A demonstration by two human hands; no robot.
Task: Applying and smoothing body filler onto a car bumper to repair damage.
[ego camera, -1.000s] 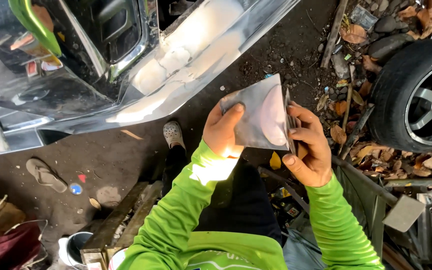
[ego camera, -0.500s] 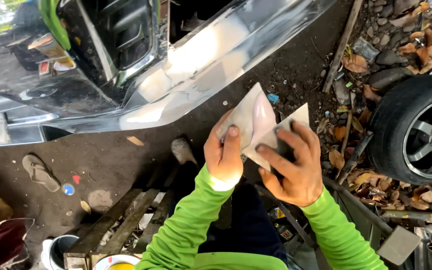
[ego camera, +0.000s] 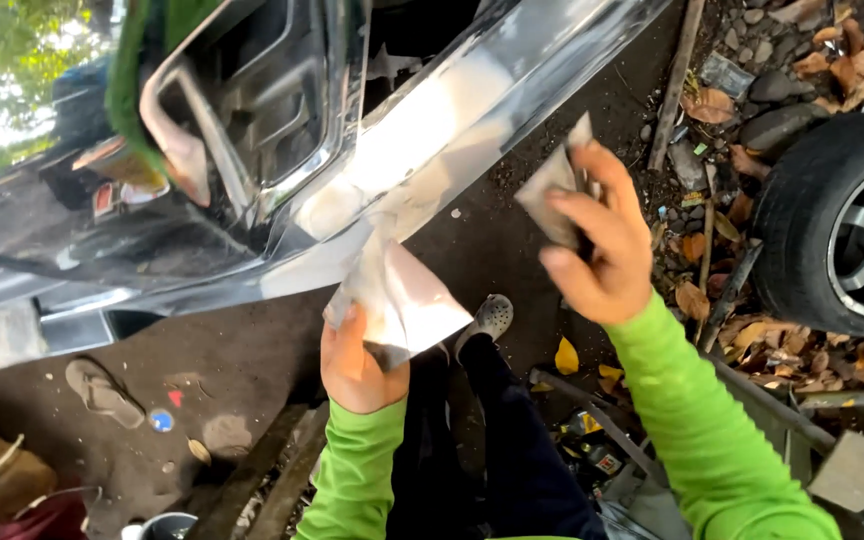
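My left hand grips a larger grey sheet of sandpaper, held just below the lower edge of the shiny black car body. My right hand is raised to the right and pinches a smaller grey piece of sandpaper. Both arms wear bright green sleeves. The two pieces are apart from each other. A pale sanded patch shows on the glossy panel above my left hand.
A car wheel with a dark tyre stands at the right among dry leaves and stones. My shoe rests on the dirt ground. A sandal lies at the lower left. Wooden planks and clutter sit along the bottom.
The hands held one sheet together; now it is in two pieces. My right hand has moved up and right with the small piece, my left hand down and left with the larger one.
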